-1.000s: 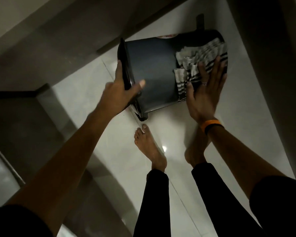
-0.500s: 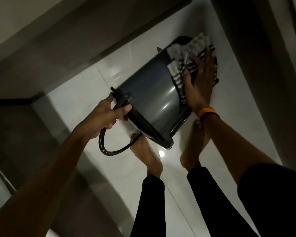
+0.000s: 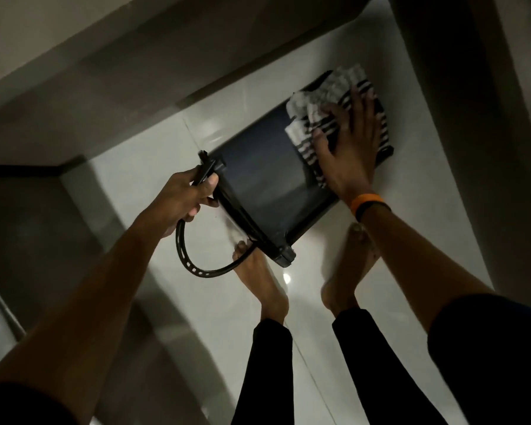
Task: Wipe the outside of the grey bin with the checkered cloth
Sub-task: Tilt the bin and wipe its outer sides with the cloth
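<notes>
Grey bin [image 3: 267, 185] has swung diagonal across mid-frame, my left hand [image 3: 184, 200] clamping its rim, right hand [image 3: 348, 148] spread flat on the checkered cloth [image 3: 322, 108], exposing fresh wall.

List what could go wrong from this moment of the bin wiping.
The grey bin is tipped, steadied only by the left hand at its rim; it could slip onto the bare foot below. The right hand presses the bunched checkered cloth flat-palmed, so it might slide off.

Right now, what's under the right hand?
The checkered cloth, pressed flat by the right hand against the bin wall near its base. The wall beneath the cloth is covered, so its state can't be seen.
</notes>
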A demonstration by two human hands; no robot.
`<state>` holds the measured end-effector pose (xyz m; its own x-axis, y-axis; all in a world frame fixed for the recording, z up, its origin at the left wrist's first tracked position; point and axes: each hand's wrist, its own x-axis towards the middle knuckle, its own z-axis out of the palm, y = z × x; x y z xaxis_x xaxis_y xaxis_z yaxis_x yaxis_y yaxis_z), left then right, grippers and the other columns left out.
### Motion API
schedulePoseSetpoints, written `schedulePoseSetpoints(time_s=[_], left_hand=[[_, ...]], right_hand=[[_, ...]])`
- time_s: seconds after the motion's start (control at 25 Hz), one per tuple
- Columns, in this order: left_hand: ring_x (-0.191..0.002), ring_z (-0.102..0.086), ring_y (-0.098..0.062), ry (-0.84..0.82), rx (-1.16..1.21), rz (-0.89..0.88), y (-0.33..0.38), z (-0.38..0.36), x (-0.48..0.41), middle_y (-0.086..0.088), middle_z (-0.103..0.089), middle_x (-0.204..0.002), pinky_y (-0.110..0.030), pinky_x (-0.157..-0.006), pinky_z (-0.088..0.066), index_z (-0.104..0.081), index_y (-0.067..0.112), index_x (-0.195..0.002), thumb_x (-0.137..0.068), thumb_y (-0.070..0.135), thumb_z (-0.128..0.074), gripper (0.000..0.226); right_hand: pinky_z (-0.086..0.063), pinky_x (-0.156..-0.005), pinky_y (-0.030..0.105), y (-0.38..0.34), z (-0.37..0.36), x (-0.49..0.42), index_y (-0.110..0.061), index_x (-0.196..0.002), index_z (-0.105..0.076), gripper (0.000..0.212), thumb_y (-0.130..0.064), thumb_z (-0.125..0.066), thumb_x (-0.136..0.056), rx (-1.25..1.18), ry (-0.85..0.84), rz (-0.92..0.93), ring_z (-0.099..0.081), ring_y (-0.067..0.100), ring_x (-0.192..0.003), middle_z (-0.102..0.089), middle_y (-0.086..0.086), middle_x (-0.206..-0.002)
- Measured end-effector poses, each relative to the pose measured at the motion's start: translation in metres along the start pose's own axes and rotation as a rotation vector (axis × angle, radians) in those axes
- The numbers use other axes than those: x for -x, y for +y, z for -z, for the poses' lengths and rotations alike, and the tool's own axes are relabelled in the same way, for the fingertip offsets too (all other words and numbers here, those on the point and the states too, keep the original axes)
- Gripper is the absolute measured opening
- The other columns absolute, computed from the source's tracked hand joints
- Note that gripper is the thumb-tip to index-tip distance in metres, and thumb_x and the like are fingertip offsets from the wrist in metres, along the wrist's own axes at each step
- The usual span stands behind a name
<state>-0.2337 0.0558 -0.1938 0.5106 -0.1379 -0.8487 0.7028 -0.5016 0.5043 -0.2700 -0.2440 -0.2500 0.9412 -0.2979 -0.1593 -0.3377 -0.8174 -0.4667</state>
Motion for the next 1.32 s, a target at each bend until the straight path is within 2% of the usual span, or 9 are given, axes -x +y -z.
schedulePoseSetpoints(time_s=[0.12, 0.36, 0.44, 0.52, 0.6, 0.76, 0.92, 1.16, 1.32], left_hand=[[-0.07, -0.045, -0.025, 0.053, 0.038, 0.108, 0.009, -0.003, -0.004, -0.012, -0.061, -0.087, -0.014, -0.031, -0.024, -0.063, 0.016, -0.092, -0.1, 0.035, -0.059, 0.022], [-0.057, -0.051, -0.016, 0.133, 0.138, 0.156, 0.009, -0.006, 0.0, -0.012, -0.072, -0.094, -0.014, -0.031, -0.021, -0.073, 0.024, -0.095, -0.094, 0.035, -0.068, 0.012], [-0.076, -0.062, -0.02, 0.168, 0.127, 0.107, 0.009, -0.012, 0.007, -0.008, -0.078, -0.101, -0.018, -0.036, -0.033, -0.075, 0.031, -0.112, -0.081, 0.051, -0.075, 0.036], [-0.092, -0.062, -0.015, 0.228, -0.054, 0.107, 0.007, -0.025, 0.016, 0.002, -0.077, -0.112, -0.031, -0.07, -0.059, -0.061, 0.041, -0.133, -0.065, 0.071, -0.075, 0.075], [-0.105, -0.062, -0.012, 0.212, -0.214, 0.043, -0.006, -0.049, 0.03, 0.015, -0.064, -0.124, -0.032, -0.093, -0.054, -0.035, 0.047, -0.148, -0.064, 0.073, -0.076, 0.098], [-0.06, -0.076, -0.025, 0.201, -0.044, -0.06, -0.017, -0.077, 0.032, 0.002, -0.072, -0.105, -0.021, -0.043, -0.054, -0.016, 0.044, -0.156, -0.092, 0.034, -0.067, 0.082], [-0.079, -0.075, -0.033, 0.266, -0.175, -0.026, -0.011, -0.061, 0.021, -0.012, -0.074, -0.105, -0.041, -0.057, -0.065, -0.033, 0.043, -0.15, -0.094, 0.037, -0.057, 0.061], [-0.084, -0.074, -0.038, 0.306, -0.099, 0.015, 0.009, -0.043, 0.004, -0.016, -0.069, -0.115, -0.054, -0.062, -0.064, -0.056, 0.026, -0.135, -0.095, 0.038, -0.058, 0.042], [-0.061, -0.072, -0.032, 0.32, -0.056, 0.081, 0.021, -0.036, -0.004, -0.012, -0.065, -0.109, -0.043, -0.04, -0.06, -0.059, 0.018, -0.129, -0.099, 0.036, -0.054, 0.035]], right_hand=[[-0.005, -0.132, 0.057, -0.014, 0.0, -0.002, -0.027, -0.147, -0.054, 0.054, -0.053, -0.048, -0.1, -0.006, -0.066, -0.043, -0.01, 0.036, -0.163, -0.023, 0.009, -0.173], [-0.001, -0.134, 0.052, -0.016, -0.006, 0.07, -0.035, -0.145, -0.048, 0.049, -0.056, -0.041, -0.102, 0.096, -0.3, 0.615, -0.013, 0.032, -0.163, -0.025, 0.008, -0.173], [0.001, -0.134, 0.046, 0.005, 0.004, 0.042, -0.034, -0.146, -0.048, 0.051, -0.057, -0.045, -0.101, 0.077, -0.185, 0.328, -0.008, 0.031, -0.163, -0.019, 0.006, -0.174], [0.0, -0.134, 0.051, 0.016, 0.01, 0.021, -0.033, -0.153, -0.043, 0.056, -0.055, -0.044, -0.102, 0.004, -0.069, -0.025, -0.001, 0.033, -0.164, -0.01, 0.007, -0.176], [0.0, -0.132, 0.059, 0.004, 0.004, 0.026, -0.034, -0.159, -0.034, 0.061, -0.055, -0.04, -0.102, -0.052, -0.031, -0.213, 0.006, 0.036, -0.163, -0.002, 0.009, -0.177], [0.003, -0.131, 0.061, -0.031, -0.019, 0.105, -0.041, -0.162, -0.019, 0.059, -0.055, -0.031, -0.106, 0.003, -0.155, 0.062, 0.005, 0.04, -0.162, -0.002, 0.011, -0.176], [-0.002, -0.133, 0.055, 0.015, -0.012, 0.138, -0.047, -0.161, -0.002, 0.063, -0.054, -0.035, -0.108, 0.22, -0.306, 0.561, -0.001, 0.036, -0.163, -0.009, 0.01, -0.176], [-0.006, -0.131, 0.062, 0.051, 0.009, 0.055, -0.041, -0.163, -0.017, 0.071, -0.06, -0.042, -0.099, 0.004, -0.154, 0.031, 0.008, 0.037, -0.162, 0.002, 0.009, -0.176], [-0.007, -0.13, 0.067, -0.001, -0.023, 0.117, -0.04, -0.163, -0.016, 0.056, -0.053, -0.025, -0.109, 0.158, -0.245, 0.421, 0.002, 0.045, -0.161, -0.006, 0.016, -0.175]])
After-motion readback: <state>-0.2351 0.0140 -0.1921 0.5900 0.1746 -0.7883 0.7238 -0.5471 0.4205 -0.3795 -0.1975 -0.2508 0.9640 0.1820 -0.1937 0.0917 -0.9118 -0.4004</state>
